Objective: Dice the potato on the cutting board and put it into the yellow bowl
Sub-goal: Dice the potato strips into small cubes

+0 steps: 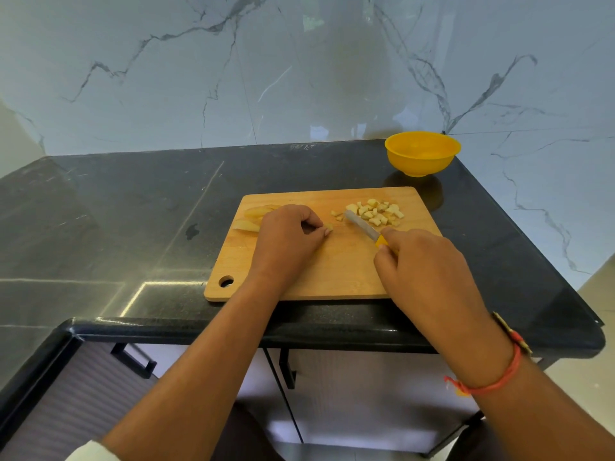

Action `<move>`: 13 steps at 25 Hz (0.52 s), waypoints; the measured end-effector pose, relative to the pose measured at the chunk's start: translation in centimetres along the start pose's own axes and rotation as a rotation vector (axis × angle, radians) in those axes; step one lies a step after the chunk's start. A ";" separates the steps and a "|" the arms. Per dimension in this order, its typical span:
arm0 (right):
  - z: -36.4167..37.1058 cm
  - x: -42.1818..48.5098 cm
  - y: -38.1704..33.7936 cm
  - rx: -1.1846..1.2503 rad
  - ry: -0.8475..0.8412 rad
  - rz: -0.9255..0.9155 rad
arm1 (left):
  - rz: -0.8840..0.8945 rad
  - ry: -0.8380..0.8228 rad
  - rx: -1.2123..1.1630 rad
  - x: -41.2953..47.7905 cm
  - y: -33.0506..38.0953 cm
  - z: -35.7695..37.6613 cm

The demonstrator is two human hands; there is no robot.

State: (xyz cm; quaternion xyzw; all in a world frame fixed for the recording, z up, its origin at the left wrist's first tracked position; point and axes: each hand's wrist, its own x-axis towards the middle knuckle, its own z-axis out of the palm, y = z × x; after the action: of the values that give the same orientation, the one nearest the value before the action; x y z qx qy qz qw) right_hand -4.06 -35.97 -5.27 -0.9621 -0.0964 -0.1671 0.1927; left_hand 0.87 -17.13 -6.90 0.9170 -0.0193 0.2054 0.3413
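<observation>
On the board (332, 271), the left hand (289, 237) curls its fingers and pinches a small potato piece (328, 227) against the wood. The right hand (422, 271) grips the knife (362, 225) by its yellow handle, with the blade tip low, just beside the dice (377, 211) heaped at the board's far right. Uncut wedges (253, 218) lie at the far left, partly behind the left hand. The bowl (422, 154) stands on the table (133, 211) beyond the board's far right corner, apart from it.

Red-orange thread bracelet (499, 382) with a tan strip on my right hand's (429, 271) wrist; white sleeve edge (88, 452) at my left elbow.
</observation>
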 end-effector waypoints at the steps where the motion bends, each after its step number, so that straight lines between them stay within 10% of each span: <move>1: -0.1 0.1 0.0 0.033 -0.014 0.016 | 0.000 0.000 -0.004 0.0 0.0 0.0; 13: -2.3 0.1 1.2 0.199 -0.184 0.168 | 0.018 -0.002 -0.005 0.0 -0.1 0.1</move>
State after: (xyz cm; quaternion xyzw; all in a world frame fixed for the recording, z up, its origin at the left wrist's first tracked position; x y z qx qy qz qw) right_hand -4.34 -37.95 -3.68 -0.9542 -0.0490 -0.0511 0.2907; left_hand 0.87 -17.12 -7.02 0.9161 -0.0283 0.2076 0.3418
